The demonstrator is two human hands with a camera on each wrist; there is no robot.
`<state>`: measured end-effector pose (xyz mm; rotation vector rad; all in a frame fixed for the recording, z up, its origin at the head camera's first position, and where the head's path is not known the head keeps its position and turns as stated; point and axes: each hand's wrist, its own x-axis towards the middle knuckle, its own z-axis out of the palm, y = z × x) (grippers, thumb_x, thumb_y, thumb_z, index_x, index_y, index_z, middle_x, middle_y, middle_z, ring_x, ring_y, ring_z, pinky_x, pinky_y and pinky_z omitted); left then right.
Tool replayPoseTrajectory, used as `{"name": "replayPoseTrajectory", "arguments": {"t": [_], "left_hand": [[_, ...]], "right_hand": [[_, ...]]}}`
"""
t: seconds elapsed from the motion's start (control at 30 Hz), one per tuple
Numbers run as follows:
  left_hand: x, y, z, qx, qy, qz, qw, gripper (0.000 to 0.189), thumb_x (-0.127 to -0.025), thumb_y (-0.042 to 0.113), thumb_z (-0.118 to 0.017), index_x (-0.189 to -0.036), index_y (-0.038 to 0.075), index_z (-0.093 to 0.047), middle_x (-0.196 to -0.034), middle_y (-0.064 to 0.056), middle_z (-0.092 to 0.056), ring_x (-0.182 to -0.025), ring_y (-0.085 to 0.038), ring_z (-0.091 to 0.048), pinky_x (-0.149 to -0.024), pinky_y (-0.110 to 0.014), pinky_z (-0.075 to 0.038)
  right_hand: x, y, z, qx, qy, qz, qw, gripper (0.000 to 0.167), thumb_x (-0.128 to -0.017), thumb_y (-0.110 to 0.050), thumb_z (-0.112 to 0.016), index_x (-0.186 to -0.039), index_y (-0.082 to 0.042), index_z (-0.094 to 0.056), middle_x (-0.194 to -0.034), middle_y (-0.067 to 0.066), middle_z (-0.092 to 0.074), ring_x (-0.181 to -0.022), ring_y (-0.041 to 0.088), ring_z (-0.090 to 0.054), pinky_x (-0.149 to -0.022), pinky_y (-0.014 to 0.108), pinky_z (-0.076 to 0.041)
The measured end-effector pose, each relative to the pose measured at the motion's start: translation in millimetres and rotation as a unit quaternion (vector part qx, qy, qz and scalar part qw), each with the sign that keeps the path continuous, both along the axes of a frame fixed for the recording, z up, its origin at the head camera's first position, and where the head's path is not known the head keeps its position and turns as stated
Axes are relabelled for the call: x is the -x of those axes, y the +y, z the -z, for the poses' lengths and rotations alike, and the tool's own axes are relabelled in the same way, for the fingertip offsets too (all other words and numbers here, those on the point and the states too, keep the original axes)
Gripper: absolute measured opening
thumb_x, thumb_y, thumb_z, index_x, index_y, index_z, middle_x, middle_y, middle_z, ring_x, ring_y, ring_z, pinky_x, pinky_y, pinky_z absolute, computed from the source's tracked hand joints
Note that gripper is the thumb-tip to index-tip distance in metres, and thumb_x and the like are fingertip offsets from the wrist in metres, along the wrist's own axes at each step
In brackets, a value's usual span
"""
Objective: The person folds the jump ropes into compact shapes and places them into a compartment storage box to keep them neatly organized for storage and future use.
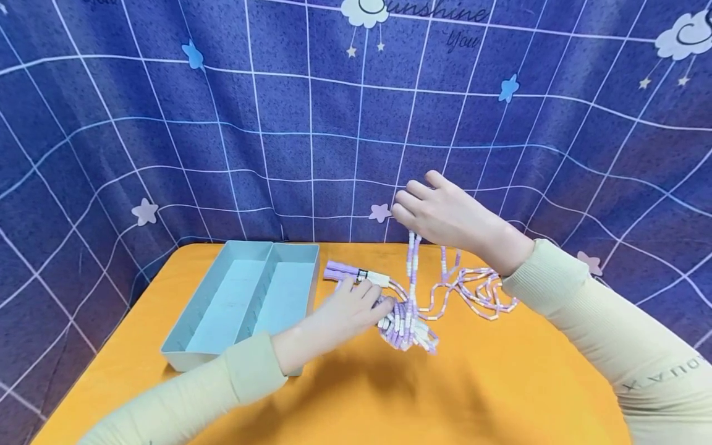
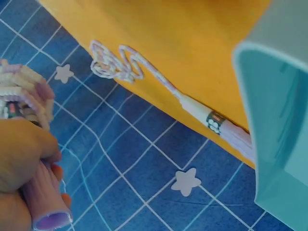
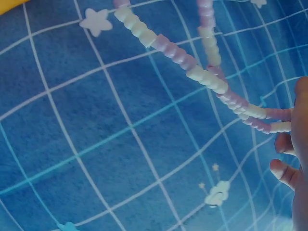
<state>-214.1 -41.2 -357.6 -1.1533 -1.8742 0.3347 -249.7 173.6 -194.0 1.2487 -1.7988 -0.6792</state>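
My left hand (image 1: 350,312) grips the purple handle (image 2: 45,197) of a beaded jump rope, with a bundle of white and lilac beaded cord (image 1: 403,324) gathered at it. Higher up on the right, my right hand (image 1: 439,213) holds strands of the beaded cord (image 3: 207,79), which run down to the bundle. Its fingertips are partly out of the right wrist view. Behind the left hand, a purple and white jump rope handle (image 1: 378,279) lies on the table, its dark band showing. Loose beaded cord (image 1: 484,293) lies in loops at the right.
A pale blue box (image 1: 191,352) with two long compartments stands on the left of the orange-covered table (image 1: 445,395). Behind the table hangs a blue curtain (image 1: 334,154) with a white grid, stars and clouds.
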Motion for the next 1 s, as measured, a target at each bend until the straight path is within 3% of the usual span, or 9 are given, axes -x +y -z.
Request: {"name": "replayPoseTrajectory", "arguments": {"t": [0.17, 0.33, 0.63, 0.8, 0.9, 1.0], "left_hand": [[-10.1, 3.0, -6.9, 0.019, -0.017, 0.036, 0.999, 0.025, -0.095, 0.015, -0.032, -0.105, 0.021, -0.054, -0.089, 0.0, -0.053, -0.082, -0.018, -0.05, -0.062, -0.03, -0.035], [-18.5, 6.4, -12.7, 0.017, -0.004, 0.074, 0.9971, 0.017, -0.098, 0.015, -0.033, -0.102, 0.019, -0.049, -0.088, 0.002, -0.05, -0.082, -0.016, -0.049, -0.064, -0.03, -0.034], [-28.8, 6.1, -16.2, -0.032, -0.029, 0.105, 0.9935, 0.012, -0.098, 0.014, -0.033, -0.104, 0.013, -0.043, -0.09, 0.0, -0.048, -0.081, -0.016, -0.047, -0.068, -0.031, -0.036], [-34.3, 3.0, -19.2, -0.085, -0.094, 0.131, 0.9831, 0.01, -0.098, 0.008, -0.035, -0.107, 0.008, -0.04, -0.095, -0.003, -0.048, -0.084, -0.017, -0.047, -0.069, -0.03, -0.035], [-36.7, 1.3, -21.9, -0.121, -0.148, 0.136, 0.9722, 0.02, -0.092, 0.002, -0.045, -0.11, 0.006, -0.038, -0.097, -0.005, -0.048, -0.087, -0.018, -0.047, -0.07, -0.029, -0.034], [-36.9, 0.2, -24.6, -0.157, -0.172, 0.127, 0.9642, 0.031, -0.086, -0.003, -0.053, -0.112, 0.005, -0.038, -0.097, -0.005, -0.049, -0.087, -0.019, -0.047, -0.071, -0.029, -0.034]], "right_hand": [[13.6, 8, 13.2, 0.003, -0.033, 0.018, 0.9993, 0.018, -0.097, -0.01, -0.037, -0.084, -0.007, -0.049, -0.075, 0.004, -0.045, -0.072, 0.023, -0.043, -0.068, 0.037, -0.034], [25.4, 17, 28.5, 0.005, -0.045, 0.026, 0.9986, 0.015, -0.095, -0.015, -0.044, -0.085, -0.008, -0.051, -0.075, 0.003, -0.048, -0.073, 0.023, -0.044, -0.066, 0.036, -0.034], [37.5, 28, 58.7, 0.012, -0.051, 0.032, 0.9981, 0.017, -0.094, -0.021, -0.046, -0.083, -0.008, -0.05, -0.073, 0.002, -0.045, -0.069, 0.021, -0.04, -0.064, 0.034, -0.032], [42.1, 37, 77.6, 0.014, -0.052, 0.043, 0.9976, 0.019, -0.094, -0.023, -0.046, -0.083, -0.008, -0.05, -0.075, 0.003, -0.049, -0.069, 0.02, -0.04, -0.064, 0.034, -0.031], [44.3, 40, 89.0, 0.027, -0.058, 0.039, 0.9972, 0.026, -0.097, -0.026, -0.037, -0.084, -0.007, -0.05, -0.077, 0.004, -0.051, -0.07, 0.021, -0.043, -0.064, 0.035, -0.032], [45.2, 40, 100.2, 0.041, -0.072, 0.028, 0.9962, 0.037, -0.102, -0.029, -0.027, -0.083, -0.007, -0.05, -0.075, 0.003, -0.05, -0.069, 0.021, -0.045, -0.064, 0.035, -0.033]]}}
